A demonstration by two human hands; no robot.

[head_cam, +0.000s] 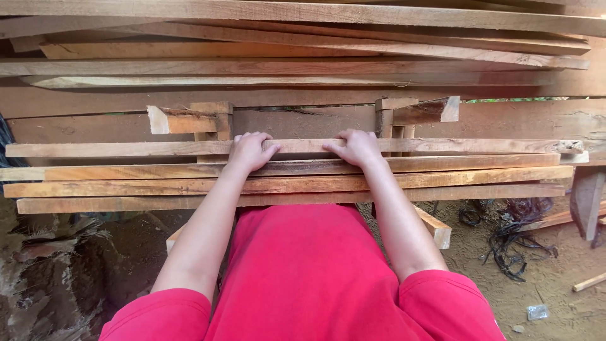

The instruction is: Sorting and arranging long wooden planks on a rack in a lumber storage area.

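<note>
Plank (442,146), top of a stack of planks (473,180) on trestles: left hand (250,151) & right hand (357,147) lie on it, fingers curled over far edge, gripping. Step looks like shifting it; next move needs even pull w/ both hands.

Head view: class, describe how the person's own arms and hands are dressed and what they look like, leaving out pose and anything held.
Both arms are bare from the upper arm down, each emerging from a short red sleeve of a plain red shirt. The left hand and right hand are bare: no gloves, and no rings, watch or bands are visible. No markings show on the sleeves.
</note>
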